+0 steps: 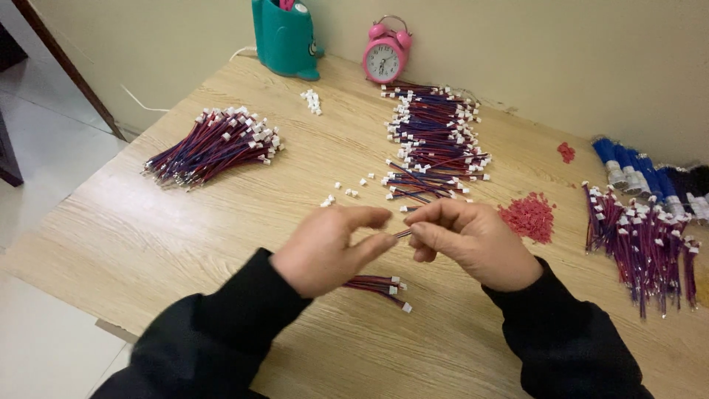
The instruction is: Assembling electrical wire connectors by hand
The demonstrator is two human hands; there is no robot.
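Two dark-sleeved hands pinch one short wire lead above a pale wooden table.

Nearest us, our left hand and right hand meet over the pale wood-grain tabletop, each closed in a finger-and-thumb pinch on the same thin red-and-blue wire lead, which spans the small gap between them, held up off the wood, it seems to us, so both ends stay reachable. Just below lies a small bunch of finished leads with white plugs. Farther out we see a left bundle of leads, a middle heap, a right bundle, loose white plastic housings and a pile of red plastic bits. A teal plastic holder at the wall has something pink in it; a pink alarm clock stands beside.
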